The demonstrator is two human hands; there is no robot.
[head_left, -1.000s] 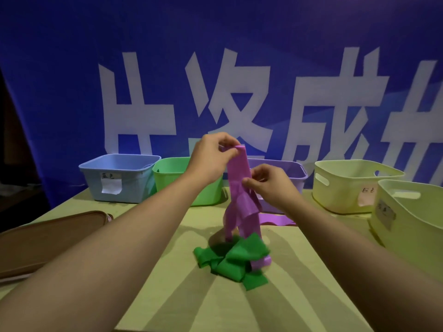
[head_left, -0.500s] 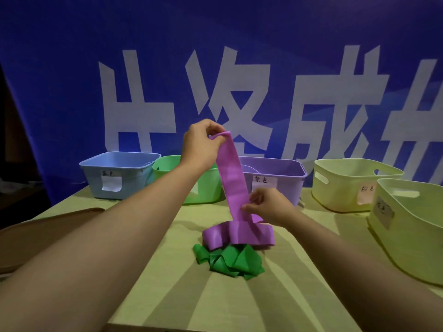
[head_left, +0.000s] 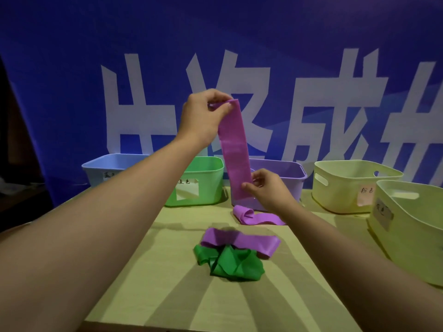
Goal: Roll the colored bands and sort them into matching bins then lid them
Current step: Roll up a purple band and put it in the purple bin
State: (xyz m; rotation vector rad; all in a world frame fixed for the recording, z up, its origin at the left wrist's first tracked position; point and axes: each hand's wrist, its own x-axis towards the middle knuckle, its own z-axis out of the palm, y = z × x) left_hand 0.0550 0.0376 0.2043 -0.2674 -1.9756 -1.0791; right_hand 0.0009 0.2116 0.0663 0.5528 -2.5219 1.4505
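I judge the job to be at an early stage. I see no rolled band in any bin I can look into, though most of the bin insides are hidden from this angle, and no lids are on. A green band (head_left: 229,262) lies crumpled on the table (head_left: 153,283), untouched, and a second bit of purple band (head_left: 256,216) lies loosely curled just behind it, near the purple bin (head_left: 285,173).

My left hand (head_left: 203,118) pinches the top end of the purple band (head_left: 233,149), raised well above the table. My right hand (head_left: 266,188) pinches the same band lower down, in front of the purple bin. Both hands are closed on it, one above the other, well apart.

Between the hands the band hangs flat and taut, its long axis nearly upright, leaning slightly so the top sits left of the bottom. Its broad face is turned toward me. Below my right hand the rest trails down and lies across the green band.

Rolling, sorting and lidding are all still to do, by my reading.
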